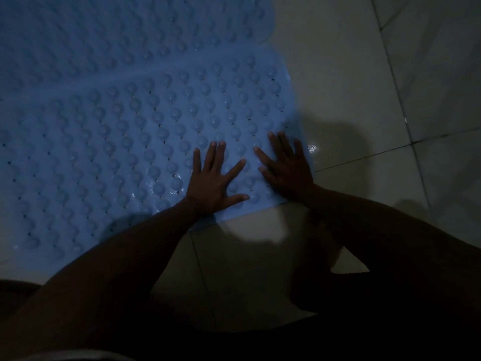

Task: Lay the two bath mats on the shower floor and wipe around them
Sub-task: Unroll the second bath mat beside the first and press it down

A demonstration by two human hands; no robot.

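- Two blue bath mats flat on the pale tiled shower floor (364, 87): near mat (130, 152) across the middle and left of the frame, far mat (117, 35) at the upper left, their long edges touching or a little overlapped; cannot tell which.
- Both mats covered with round bumps and small holes; some wet shine on the near mat and on the tile just beside its right edge.
- Probably soft, bendy rubber or plastic, light, floppy when lifted, slippery while wet; likely to cling to the tile once pressed.
- Best taken at a corner or along a free edge, pinched there; flat pressing better for seating it down.
- Left hand (213, 178) palm down on the near mat close to its lower right corner, fingers (216, 155) straight and spread wide, thumb out to the right.
- Right hand (289, 168) palm down just beside it, nearer the right edge of the mat, fingers spread too, holding nothing.
- Both forearms reaching up from the bottom of the frame, wrists low near the mat's lower edge.
- No cloth visible; wiping apparently not yet begun.
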